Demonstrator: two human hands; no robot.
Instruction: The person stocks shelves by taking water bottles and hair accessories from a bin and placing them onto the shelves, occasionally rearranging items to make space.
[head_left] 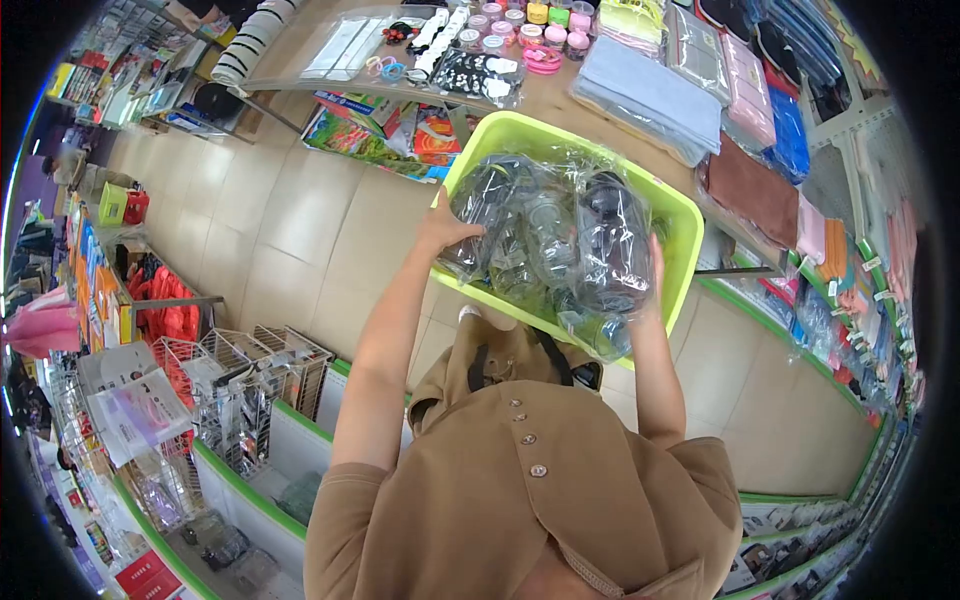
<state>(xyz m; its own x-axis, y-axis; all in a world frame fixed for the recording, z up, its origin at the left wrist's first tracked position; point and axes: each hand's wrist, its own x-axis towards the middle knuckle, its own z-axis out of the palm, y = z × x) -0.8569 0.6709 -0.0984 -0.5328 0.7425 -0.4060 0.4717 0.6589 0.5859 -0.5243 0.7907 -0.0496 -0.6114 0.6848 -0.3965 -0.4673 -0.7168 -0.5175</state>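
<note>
A lime-green plastic basin (682,218) is in front of my body, holding several bottles in clear plastic bags. My left hand (445,228) grips the basin's left rim, its thumb pointing inward over the wrapped bottles. At the basin's right side, my right hand (648,290) reaches over the near rim and wraps the side of a dark bottle in clear plastic (612,245). Part of that hand is hidden behind the bottle. Paler clear bottles (548,235) lie in the middle, and another dark wrapped bottle (490,195) is near my left thumb.
Beyond the basin stands a display table (545,95) with small jars (555,38), hair ties (542,60) and folded blue cloth in plastic (650,95). Wire baskets (255,375) and white shelving with green edges (245,480) are at left. Packed shelves (850,350) line the right. Tiled floor (300,210) runs between.
</note>
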